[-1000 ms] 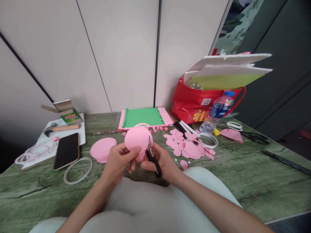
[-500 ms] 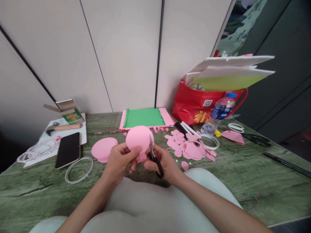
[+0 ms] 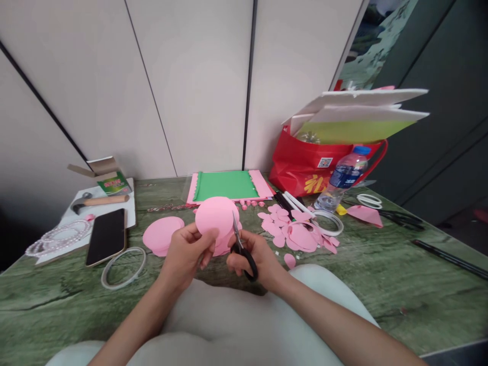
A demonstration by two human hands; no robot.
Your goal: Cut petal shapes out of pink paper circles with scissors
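My left hand (image 3: 190, 249) pinches a round pink paper disc (image 3: 214, 214) by its lower edge, thumb in front. In my right hand (image 3: 259, 254) is a pair of scissors (image 3: 244, 252) with black handles, the blades pointing up along the disc's right edge. Whether the blades touch the paper I cannot tell. Behind and below the held disc, more pink paper shows in part. A stack of pink paper circles (image 3: 162, 235) lies left of my left hand. Pink petal-shaped cut-outs (image 3: 280, 223) are heaped to the right of the scissors.
A green sheet (image 3: 224, 185) on pink paper lies at the back. To the left are a phone (image 3: 107, 236), a hammer (image 3: 101, 201), beads (image 3: 61, 236) and a tape roll (image 3: 124, 268). To the right stand a red bag (image 3: 297, 162) and a water bottle (image 3: 343, 178), near another tape roll (image 3: 337, 223).
The disc and my left hand have shifted slightly left. The scissor blades now lean a little further left at the disc's edge; my grips are the same.
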